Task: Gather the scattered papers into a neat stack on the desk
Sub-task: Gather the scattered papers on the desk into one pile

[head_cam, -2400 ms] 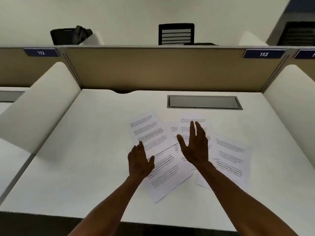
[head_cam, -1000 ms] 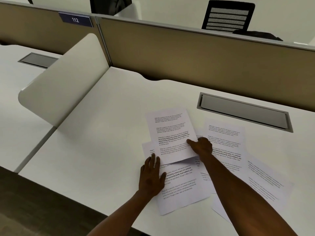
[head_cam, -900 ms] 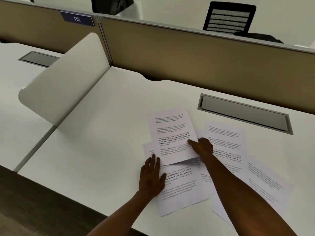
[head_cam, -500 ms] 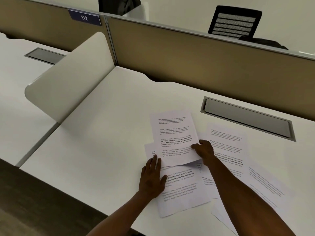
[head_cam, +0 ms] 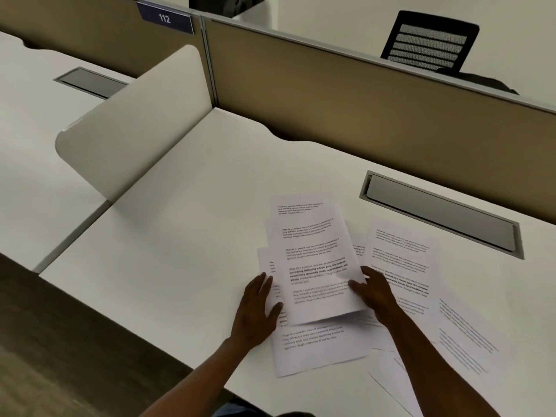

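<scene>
Right hand (head_cam: pixel 374 293) pinching top sheet (head_cam: pixel 316 266), left hand (head_cam: pixel 255 311) apparently flat on papers (head_cam: pixel 319 347)

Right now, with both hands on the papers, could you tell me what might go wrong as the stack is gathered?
1. The right hand pinches the top sheet at one edge, so it could buckle or crease.
2. The sheets under the left hand are fanned and skewed, so the stack may end up uneven.
3. The far-right sheet lies near the desk edge and could slip off if nudged.
</scene>
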### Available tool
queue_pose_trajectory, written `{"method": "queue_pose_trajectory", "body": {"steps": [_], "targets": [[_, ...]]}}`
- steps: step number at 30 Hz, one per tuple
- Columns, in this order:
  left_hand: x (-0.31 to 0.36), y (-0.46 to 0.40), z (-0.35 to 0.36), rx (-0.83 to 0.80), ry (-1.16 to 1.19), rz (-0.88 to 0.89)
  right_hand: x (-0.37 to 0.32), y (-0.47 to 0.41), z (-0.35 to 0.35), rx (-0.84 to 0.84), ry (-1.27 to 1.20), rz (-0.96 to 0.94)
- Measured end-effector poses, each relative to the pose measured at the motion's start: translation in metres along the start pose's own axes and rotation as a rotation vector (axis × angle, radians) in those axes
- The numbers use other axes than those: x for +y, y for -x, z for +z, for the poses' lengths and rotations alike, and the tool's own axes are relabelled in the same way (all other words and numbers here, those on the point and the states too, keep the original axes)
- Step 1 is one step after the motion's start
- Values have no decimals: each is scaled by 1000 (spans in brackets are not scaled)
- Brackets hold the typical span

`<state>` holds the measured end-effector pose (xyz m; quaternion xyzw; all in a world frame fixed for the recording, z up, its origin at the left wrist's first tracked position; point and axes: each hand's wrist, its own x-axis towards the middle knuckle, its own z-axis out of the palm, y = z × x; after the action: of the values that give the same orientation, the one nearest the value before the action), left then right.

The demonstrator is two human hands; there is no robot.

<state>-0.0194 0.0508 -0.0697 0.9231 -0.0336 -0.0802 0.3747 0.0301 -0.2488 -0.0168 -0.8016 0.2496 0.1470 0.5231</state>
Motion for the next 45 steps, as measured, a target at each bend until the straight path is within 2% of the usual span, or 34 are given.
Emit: {"method": "queue_pose_trajectory", "body": {"steps": [4, 10, 16, 19, 23, 26, 36, 42, 45], "targets": [[3, -1, 3, 2, 46, -42, 24, 28, 8, -67, 18, 36], [3, -2, 8, -7, -20, -41, 43, 61, 29, 0, 98, 26], [11, 0, 13, 58, 2, -146, 8, 41, 19, 94, 29, -73], [14, 0, 16, 33, -39, -170, -17, 17, 14, 142, 75, -116], [13, -4, 15, 21, -135, -150, -40, -11, 19, 192, 250, -153], [18, -9, 14, 40, -170, -83, -50, -25, 24, 182, 369, -105], [26, -18, 20, -42, -225, -13, -56, -32, 43, 191, 472, -41], [26, -18, 22, -51, -247, -12, -62, -40, 45, 190, 409, -5], [24, -18, 21, -58, -252, -6, -64, -46, 41, 188, 213, 62]]}}
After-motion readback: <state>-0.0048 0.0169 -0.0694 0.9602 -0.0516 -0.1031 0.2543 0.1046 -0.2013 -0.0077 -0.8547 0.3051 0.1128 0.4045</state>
